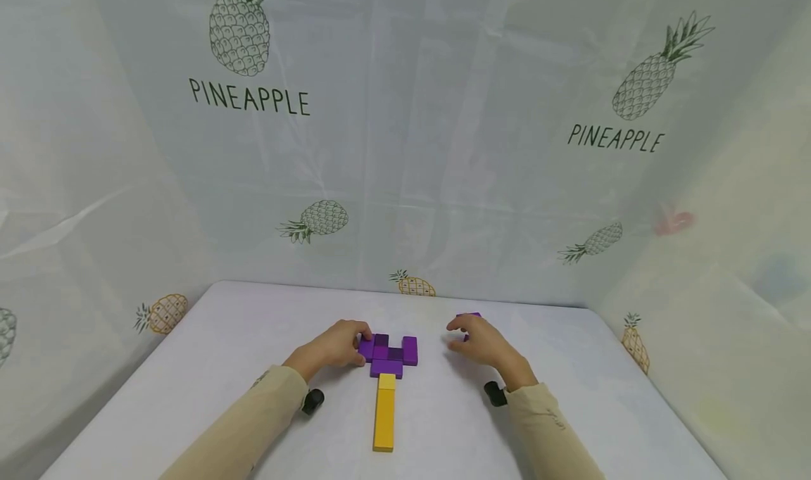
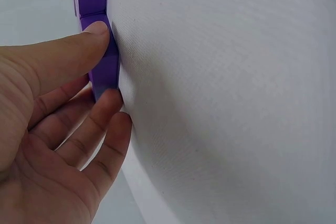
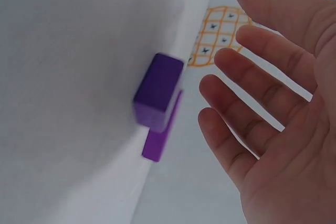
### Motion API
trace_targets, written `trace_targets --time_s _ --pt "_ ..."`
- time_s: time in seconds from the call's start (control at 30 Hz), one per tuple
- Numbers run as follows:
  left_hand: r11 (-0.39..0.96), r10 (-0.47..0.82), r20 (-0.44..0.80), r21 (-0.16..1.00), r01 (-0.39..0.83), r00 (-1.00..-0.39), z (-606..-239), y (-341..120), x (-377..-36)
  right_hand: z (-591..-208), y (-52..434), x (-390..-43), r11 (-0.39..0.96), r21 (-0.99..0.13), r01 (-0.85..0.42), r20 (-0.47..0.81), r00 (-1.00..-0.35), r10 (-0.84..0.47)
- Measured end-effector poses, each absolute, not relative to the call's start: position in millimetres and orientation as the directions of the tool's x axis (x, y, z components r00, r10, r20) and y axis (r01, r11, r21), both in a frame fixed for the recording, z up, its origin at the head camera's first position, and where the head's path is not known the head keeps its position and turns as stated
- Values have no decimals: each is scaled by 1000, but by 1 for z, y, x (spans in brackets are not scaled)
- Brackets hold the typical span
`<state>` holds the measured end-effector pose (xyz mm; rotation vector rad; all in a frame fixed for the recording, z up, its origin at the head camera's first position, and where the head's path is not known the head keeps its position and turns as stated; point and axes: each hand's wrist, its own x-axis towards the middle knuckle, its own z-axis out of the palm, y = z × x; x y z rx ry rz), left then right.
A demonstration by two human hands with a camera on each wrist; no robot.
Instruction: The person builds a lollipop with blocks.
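Observation:
My left hand point(image 1: 342, 343) pinches a purple block point(image 1: 366, 348) at the left side of a flat group of purple blocks. In the left wrist view, the thumb lies on a purple block point(image 2: 107, 69) with fingers curled at its far end. The group includes a purple block point(image 1: 410, 351) on the right and a crosswise one point(image 1: 386, 369) at the bottom. Below it, a small yellow block point(image 1: 387, 381) meets a long yellow block point(image 1: 384, 422). To the right, my right hand point(image 1: 483, 342) is spread beside two loose purple blocks point(image 3: 159, 83), apart from them.
The white table point(image 1: 304, 445) carries the blocks. A curtain point(image 1: 431, 149) printed with pineapples hangs behind the table and along both sides. Dark wrist cameras sit under both forearms, the left one point(image 1: 313, 401) close to the tabletop.

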<state>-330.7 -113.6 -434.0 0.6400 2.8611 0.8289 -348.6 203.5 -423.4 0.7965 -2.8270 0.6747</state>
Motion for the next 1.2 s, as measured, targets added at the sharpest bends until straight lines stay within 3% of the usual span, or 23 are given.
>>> trace_targets --time_s 0.33,0.73,1.2 --pt "768 416 22 527 364 -909 -438 -115 -333 -432 220 -358 792 -379 -479 225 -878 -423" --pt "773 401 4 535 340 -916 -433 -114 -330 -434 234 -358 836 -405 -371 121 -928 -353" --pt "776 405 4 527 346 -914 -433 -113 -329 -434 230 -356 809 -431 -399 127 -915 -384"
